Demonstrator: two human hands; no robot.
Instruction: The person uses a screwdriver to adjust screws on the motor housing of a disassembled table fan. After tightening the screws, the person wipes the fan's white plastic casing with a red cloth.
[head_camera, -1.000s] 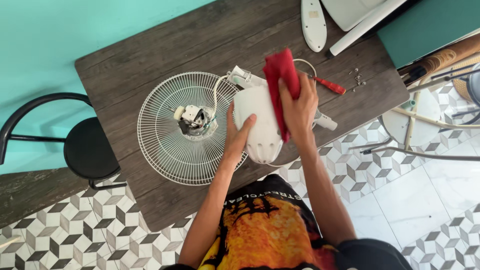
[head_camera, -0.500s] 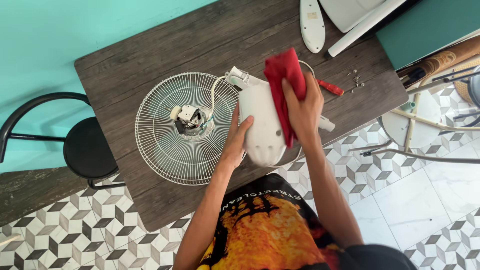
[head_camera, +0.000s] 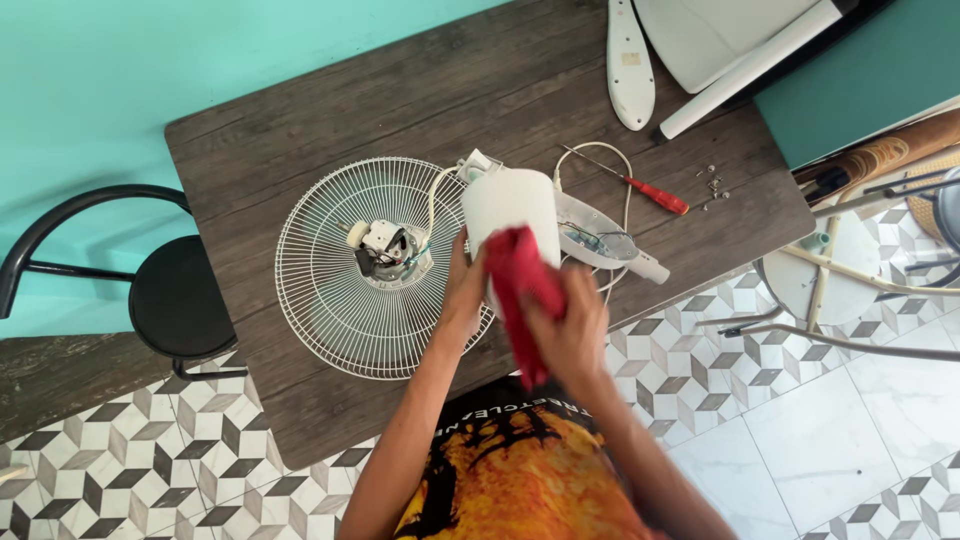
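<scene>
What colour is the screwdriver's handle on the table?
Red; the screwdriver lies right of the fan grille, clearest in the head view.

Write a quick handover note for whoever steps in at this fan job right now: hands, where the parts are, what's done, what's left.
Left hand steadies the white fan housing from its left side.
Right hand presses a red cloth on the housing's near end.
Wire grille with the motor lies flat on the table; red-handled screwdriver and loose screws sit to the right.
Done: fan taken apart.
Left: wiping appears under way; parts are unassembled.
</scene>
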